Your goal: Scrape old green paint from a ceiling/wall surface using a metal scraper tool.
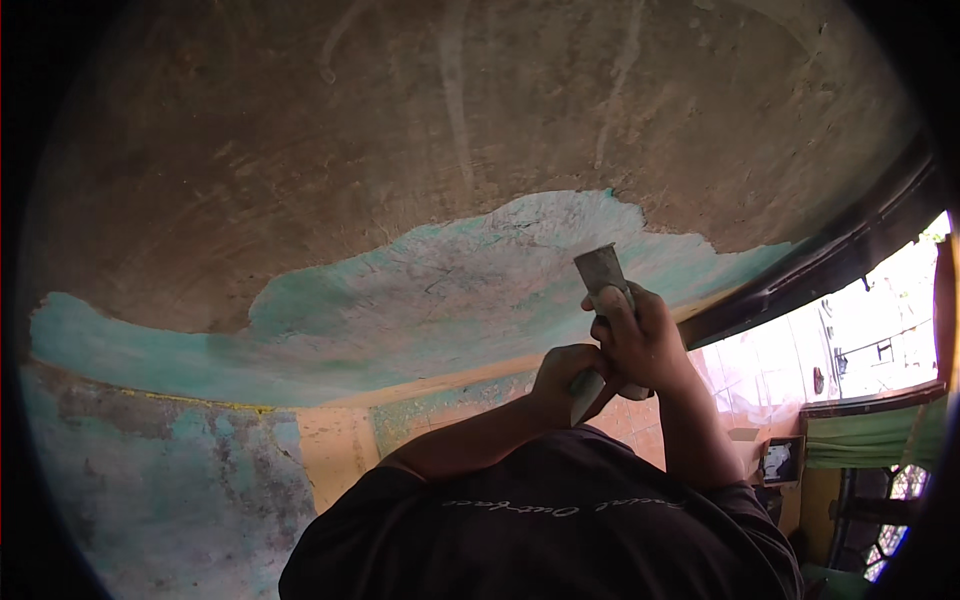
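Note:
My right hand point(645, 338) is wrapped round the handle of a scraper point(599, 267), whose flat grey blade points up and away from me. Close beside it on the left is my left hand point(567, 374), its fingers closed on a pale, flat piece point(587, 397); most of that piece is hidden, so its kind cannot be made out. Both hands are held together in front of my chest. Beyond the blade spreads a wall surface with worn turquoise paint point(430, 290), bordered by a ragged edge of brown bare plaster point(330, 150). Whether the blade touches the wall is unclear.
A dark beam-like edge point(800, 285) curves along the right of the wall. Farther right are a bright window opening point(880, 310), a green curtain point(870, 440) and a small framed picture point(781, 461). Lower left, a stained blue-grey wall point(180, 490) meets a yellowish strip point(337, 450).

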Demonstrator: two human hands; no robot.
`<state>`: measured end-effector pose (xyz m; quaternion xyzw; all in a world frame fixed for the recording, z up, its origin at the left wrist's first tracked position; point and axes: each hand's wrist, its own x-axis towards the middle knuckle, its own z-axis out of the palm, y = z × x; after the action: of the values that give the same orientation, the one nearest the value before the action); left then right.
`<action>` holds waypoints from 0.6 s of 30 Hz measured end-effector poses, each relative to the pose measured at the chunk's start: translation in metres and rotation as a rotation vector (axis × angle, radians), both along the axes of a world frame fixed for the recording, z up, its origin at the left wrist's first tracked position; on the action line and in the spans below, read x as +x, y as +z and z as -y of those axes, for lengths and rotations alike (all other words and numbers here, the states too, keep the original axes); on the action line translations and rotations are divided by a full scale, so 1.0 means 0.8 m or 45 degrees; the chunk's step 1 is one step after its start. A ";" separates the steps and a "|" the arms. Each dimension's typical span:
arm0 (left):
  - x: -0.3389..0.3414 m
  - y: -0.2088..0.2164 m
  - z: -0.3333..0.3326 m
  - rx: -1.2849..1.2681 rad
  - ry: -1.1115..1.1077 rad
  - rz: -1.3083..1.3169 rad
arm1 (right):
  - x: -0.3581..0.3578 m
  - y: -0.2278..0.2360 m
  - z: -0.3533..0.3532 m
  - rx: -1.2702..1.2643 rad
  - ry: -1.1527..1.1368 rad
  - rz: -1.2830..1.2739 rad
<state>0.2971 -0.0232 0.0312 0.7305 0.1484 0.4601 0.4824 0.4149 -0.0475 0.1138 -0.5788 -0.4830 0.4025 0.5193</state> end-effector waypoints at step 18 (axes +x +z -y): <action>-0.021 0.015 -0.014 0.039 0.089 0.103 | -0.038 0.035 -0.015 -0.108 -0.073 0.027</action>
<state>0.2807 -0.0119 0.0429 0.7130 0.1472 0.5078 0.4605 0.3842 -0.0354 0.1420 -0.6179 -0.4543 0.4015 0.5006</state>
